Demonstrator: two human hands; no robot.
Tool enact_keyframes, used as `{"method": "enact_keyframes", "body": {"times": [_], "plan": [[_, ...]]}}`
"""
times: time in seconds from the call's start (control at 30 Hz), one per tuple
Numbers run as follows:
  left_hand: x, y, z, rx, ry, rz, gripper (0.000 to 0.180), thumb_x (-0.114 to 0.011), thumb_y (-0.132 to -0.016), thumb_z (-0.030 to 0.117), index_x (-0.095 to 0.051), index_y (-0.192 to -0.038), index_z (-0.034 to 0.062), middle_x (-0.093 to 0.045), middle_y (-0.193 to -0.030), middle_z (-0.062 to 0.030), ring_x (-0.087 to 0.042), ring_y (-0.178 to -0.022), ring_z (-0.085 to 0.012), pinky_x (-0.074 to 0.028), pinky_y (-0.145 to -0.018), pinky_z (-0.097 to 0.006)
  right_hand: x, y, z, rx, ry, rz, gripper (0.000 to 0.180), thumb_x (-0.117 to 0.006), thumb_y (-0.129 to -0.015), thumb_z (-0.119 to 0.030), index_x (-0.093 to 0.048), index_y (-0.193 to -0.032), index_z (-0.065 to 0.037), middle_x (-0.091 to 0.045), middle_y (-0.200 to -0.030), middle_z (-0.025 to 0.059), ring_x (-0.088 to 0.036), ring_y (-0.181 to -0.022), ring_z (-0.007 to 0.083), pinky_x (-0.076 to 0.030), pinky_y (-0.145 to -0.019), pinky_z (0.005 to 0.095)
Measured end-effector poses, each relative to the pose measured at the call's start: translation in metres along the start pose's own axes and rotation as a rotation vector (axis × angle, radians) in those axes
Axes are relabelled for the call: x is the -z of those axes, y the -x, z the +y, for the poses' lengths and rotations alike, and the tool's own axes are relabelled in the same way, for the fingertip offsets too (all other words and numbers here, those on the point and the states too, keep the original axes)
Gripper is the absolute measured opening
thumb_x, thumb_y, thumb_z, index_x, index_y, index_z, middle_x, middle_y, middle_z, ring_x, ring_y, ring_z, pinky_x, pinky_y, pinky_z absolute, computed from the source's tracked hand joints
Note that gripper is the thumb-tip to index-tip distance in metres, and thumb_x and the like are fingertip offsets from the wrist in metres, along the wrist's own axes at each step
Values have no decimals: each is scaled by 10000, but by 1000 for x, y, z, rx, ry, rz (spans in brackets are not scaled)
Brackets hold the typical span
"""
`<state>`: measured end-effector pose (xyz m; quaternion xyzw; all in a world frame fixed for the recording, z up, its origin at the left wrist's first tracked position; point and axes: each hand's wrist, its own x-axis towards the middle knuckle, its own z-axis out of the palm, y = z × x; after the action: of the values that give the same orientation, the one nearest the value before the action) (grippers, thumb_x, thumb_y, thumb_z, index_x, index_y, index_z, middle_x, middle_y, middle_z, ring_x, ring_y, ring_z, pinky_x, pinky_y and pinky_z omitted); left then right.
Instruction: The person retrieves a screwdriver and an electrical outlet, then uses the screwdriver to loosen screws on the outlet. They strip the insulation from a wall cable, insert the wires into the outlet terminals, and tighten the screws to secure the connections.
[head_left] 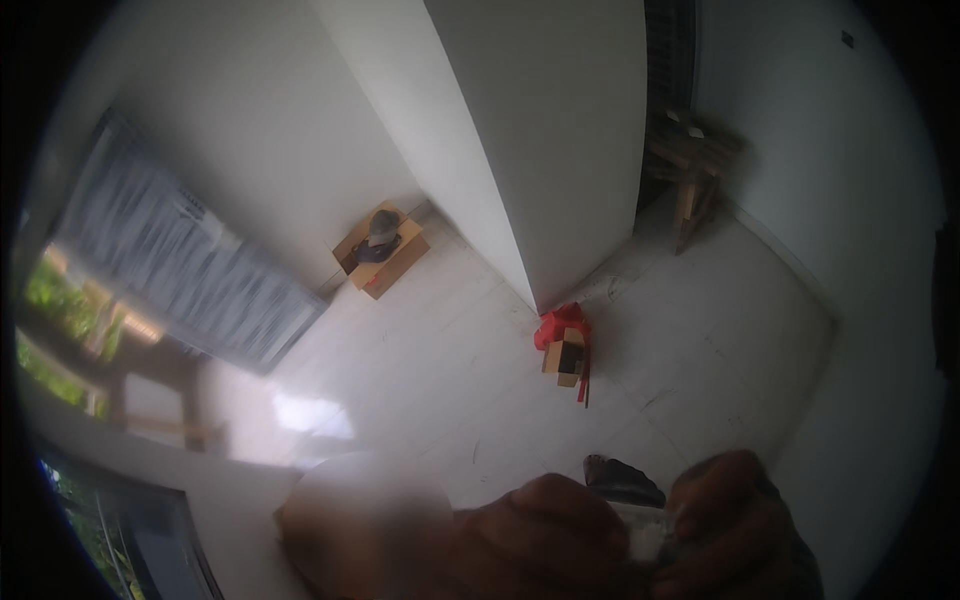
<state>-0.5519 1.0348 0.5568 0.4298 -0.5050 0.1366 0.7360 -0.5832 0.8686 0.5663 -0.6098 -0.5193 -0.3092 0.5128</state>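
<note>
My left hand (545, 525) and my right hand (735, 520) are close together at the lower edge, their fingers curled. Both grip a small whitish, partly see-through piece (648, 535) between them. Its kind does not show, since the fingers cover most of it. Left of my left hand, a pale brown rounded shape (365, 525) is too blurred to make out. Behind the gap between my hands, a dark shape like a shoe or foot (622, 478) shows low down.
Against a corner pillar (560, 130) lie a red bag (565, 322) and a small open carton (556, 356). A larger open cardboard box (398, 272) holds a cap and dark cloth. A wrapped panel (190, 240) leans at left. A wooden stand (690, 165) is at back right.
</note>
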Motion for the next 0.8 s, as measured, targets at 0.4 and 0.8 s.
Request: {"method": "enact_keyframes", "body": {"times": [0.4,0.8], "plan": [[-7,-22,-123,239,-9,15,297,-662,-1034,290,-651,-904,23,-718,-796,-161,-724,-761,-312,-596,-704,-441,72,46,34,-348,349,90,187,-782,-921,-133,-734,-1082,-51,-660,-1047,97,-638,-998,236,-499,-865,391],[32,114,-299,982,-299,9,204,-605,-991,153,-697,-935,-21,-734,-863,-143,-696,-750,-245,-540,-659,-374,88,202,115,-901,-39,324,49,-687,-989,-30,-709,-1031,-18,-674,-995,103,-651,-968,215,-525,-863,355]]}}
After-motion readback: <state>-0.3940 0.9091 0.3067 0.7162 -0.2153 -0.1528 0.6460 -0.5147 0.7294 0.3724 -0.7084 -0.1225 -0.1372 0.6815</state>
